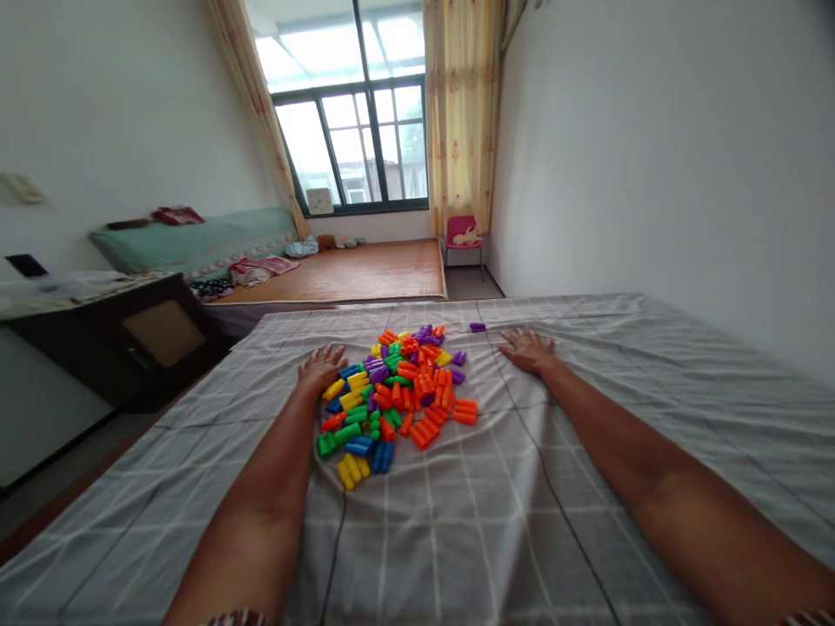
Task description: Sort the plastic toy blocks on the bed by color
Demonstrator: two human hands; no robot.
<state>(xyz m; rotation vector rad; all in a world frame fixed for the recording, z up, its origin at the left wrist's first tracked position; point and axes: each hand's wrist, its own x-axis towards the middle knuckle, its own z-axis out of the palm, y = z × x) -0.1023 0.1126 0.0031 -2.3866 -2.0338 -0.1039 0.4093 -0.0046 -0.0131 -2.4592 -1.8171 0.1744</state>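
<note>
A loose pile of plastic pieces in orange, green, yellow, blue and purple (405, 376) lies on a grey checked cloth (457, 539). My left hand (322, 369) rests at the pile's left edge, fingers spread, beside the yellow and blue pieces, holding nothing. To the right of the pile, my right hand (530, 349) lies flat on the cloth with its fingers apart and nothing in it. A single purple piece (477, 328) sits apart from the pile, near the far edge, a little left of my right hand.
Beyond the cloth is a low bed with a brown mat (384, 269) and bundled fabrics. A dark cabinet (156, 339) stands at the left. A pink chair (462, 235) holding a soft toy is by the curtain, and a white wall runs along the right.
</note>
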